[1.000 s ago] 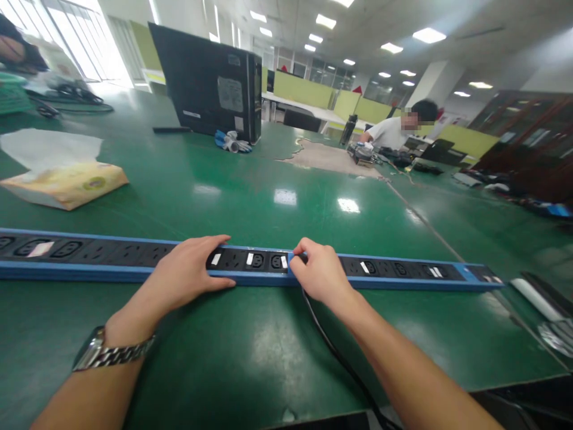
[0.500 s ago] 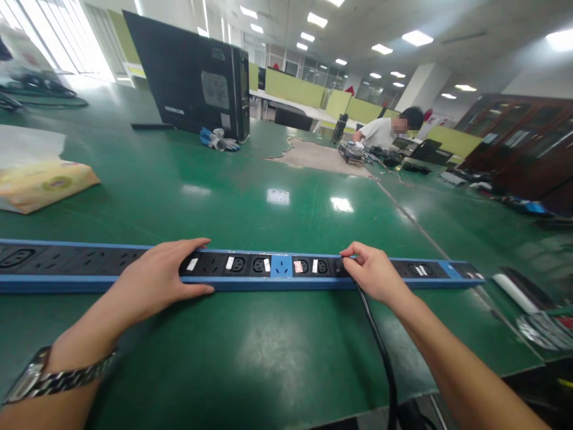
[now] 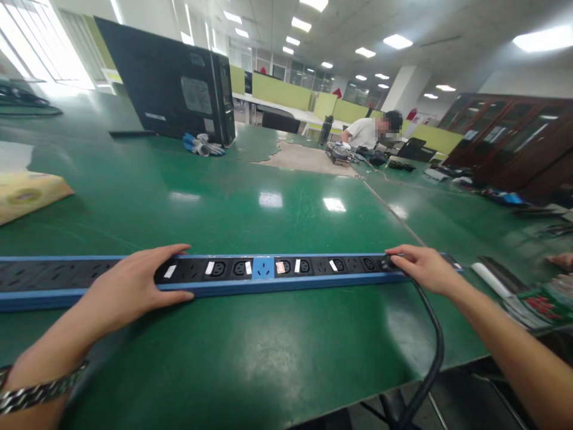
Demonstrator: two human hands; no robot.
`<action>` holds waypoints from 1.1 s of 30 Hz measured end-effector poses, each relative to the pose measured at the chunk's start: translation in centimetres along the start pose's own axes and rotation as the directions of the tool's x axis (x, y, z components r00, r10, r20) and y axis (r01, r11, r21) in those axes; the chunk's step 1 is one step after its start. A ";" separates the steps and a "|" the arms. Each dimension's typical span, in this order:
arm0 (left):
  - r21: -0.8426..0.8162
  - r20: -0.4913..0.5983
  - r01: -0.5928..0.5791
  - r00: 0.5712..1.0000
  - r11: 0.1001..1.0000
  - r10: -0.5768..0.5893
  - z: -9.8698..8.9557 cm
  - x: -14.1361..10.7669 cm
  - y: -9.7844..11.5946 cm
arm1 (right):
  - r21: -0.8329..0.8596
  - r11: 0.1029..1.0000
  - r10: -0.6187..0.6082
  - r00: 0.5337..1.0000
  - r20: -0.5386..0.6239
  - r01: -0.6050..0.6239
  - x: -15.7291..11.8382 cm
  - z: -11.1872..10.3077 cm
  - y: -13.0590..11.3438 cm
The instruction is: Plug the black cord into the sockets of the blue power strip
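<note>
A long blue and black power strip (image 3: 286,282) lies across the green table, with rows of sockets and small white stickers on its top. My left hand (image 3: 128,286) grips it left of centre, thumb on the near side and fingers over the far edge. Toward the strip's right end, my right hand (image 3: 425,267) pinches a black plug (image 3: 387,261) at a socket; how deep the plug sits cannot be told. From the plug a thick black cable (image 3: 440,340) curves down over the table's front edge.
A black computer tower (image 3: 179,83) stands at the back left, with gloves (image 3: 203,145) beside it. At left lies a yellow tissue pack (image 3: 33,194). A co-worker (image 3: 364,132) bends over equipment at the far side. Another person's hand (image 3: 561,260) shows at the right edge.
My right hand has moved right along the strip with the plug, to a socket nearer the end. My left hand stays on the strip. The view has shifted to the right.
</note>
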State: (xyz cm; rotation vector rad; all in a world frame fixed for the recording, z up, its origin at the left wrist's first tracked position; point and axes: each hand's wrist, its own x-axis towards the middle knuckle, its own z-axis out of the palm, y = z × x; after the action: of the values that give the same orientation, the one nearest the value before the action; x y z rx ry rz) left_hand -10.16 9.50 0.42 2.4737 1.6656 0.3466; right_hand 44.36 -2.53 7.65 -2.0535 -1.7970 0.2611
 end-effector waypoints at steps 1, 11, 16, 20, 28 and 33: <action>-0.004 0.007 0.010 1.000 1.000 -0.010 0.0 0.0 0.0 | -0.049 0.998 -0.027 0.999 0.031 0.029 0.1 0.4 0.8; -0.022 0.034 0.049 0.998 0.999 -0.048 -0.1 -0.1 -0.1 | -0.135 0.991 -0.039 0.980 -0.197 0.013 -0.2 -0.4 3.2; -0.030 0.026 0.050 0.998 0.998 -0.049 -0.3 0.0 0.1 | -0.170 0.980 0.077 0.983 -0.169 -0.106 -1.4 -3.4 10.9; -0.028 0.029 0.048 0.998 0.998 -0.047 -0.4 0.0 0.5 | -0.199 0.979 0.009 0.992 -0.127 -0.034 -1.3 -2.6 13.0; -0.022 0.019 0.050 0.999 0.999 -0.049 -0.3 -0.1 0.3 | -0.471 0.881 -0.006 0.995 -0.102 -0.043 0.2 -1.8 13.7; -0.001 -0.015 0.001 1.000 1.000 -0.001 0.1 -0.1 0.1 | -0.557 0.828 -0.093 0.995 -0.031 0.060 0.1 -0.8 13.0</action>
State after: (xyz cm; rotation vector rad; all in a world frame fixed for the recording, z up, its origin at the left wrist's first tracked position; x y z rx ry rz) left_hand -10.11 9.37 0.34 2.4749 1.6721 0.3674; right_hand 56.46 -3.76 2.99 -2.3146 -2.0906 -0.3965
